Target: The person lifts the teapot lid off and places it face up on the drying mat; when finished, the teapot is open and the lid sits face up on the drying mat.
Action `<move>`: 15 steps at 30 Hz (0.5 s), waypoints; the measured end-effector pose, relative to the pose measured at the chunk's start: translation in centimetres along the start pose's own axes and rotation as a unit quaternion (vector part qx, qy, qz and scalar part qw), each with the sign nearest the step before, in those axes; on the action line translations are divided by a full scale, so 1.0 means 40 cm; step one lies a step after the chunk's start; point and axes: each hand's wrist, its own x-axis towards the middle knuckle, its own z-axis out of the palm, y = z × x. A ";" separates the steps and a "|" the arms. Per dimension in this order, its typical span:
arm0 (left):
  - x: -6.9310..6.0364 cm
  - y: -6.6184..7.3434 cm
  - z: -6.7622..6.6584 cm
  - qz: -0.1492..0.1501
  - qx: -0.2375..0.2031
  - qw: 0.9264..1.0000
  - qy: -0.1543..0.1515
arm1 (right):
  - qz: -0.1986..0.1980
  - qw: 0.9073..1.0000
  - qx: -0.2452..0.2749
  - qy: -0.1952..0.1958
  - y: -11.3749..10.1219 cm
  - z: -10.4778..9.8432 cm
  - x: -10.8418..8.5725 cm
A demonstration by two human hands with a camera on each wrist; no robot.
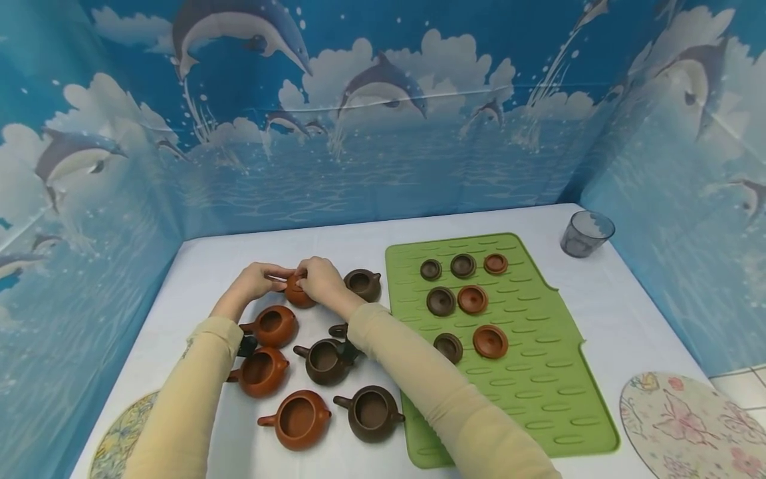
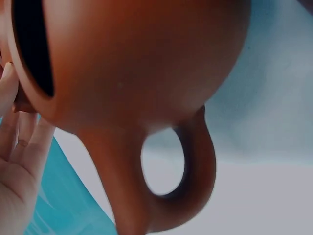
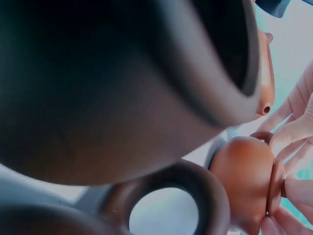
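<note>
A small reddish-brown clay teapot (image 1: 299, 297) stands at the back left of the table, between both hands. My left hand (image 1: 254, 283) holds it at its handle side, fingers reaching along it. From the right, my right hand (image 1: 323, 283) pinches the knob of its lid (image 3: 276, 186). The lid sits against the pot's mouth; whether it is fully seated I cannot tell. Nearest the left wrist is a lidless reddish-brown teapot (image 2: 146, 63), its loop handle downward in that view. A dark brown teapot (image 3: 98, 107) fills much of the right wrist view.
More lidless teapots stand nearer the front, including a reddish-brown one (image 1: 297, 420) and a dark one (image 1: 372, 414). A green mat (image 1: 538, 392) carries several loose lids, such as a reddish one (image 1: 490, 341). At the back right is a glass cup (image 1: 586, 234); round placemats (image 1: 688, 416) lie at the front corners.
</note>
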 end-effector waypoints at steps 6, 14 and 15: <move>0.004 0.006 -0.001 -0.011 -0.003 1.000 -0.005 | -0.005 0.999 0.027 0.030 0.005 -0.010 -0.012; -0.004 0.009 -0.009 -0.005 0.008 1.000 -0.010 | 0.050 0.980 0.193 0.018 0.029 -0.094 -0.051; -0.005 0.008 -0.010 -0.004 0.008 1.000 -0.011 | 0.061 0.973 0.222 0.012 0.039 -0.108 -0.060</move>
